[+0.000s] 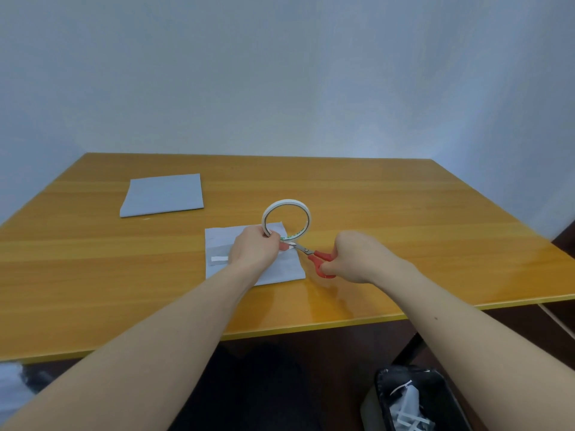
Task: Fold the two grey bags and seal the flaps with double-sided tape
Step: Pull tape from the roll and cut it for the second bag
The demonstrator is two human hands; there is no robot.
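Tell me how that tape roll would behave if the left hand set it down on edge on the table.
The tape roll is a thin, narrow ring, so on edge it would probably roll or topple flat. It looks nearly hollow, so likely very light. The glossy table may let it slide easily.

Even soft light, table (404, 244) glare, wide-angle edge warp.
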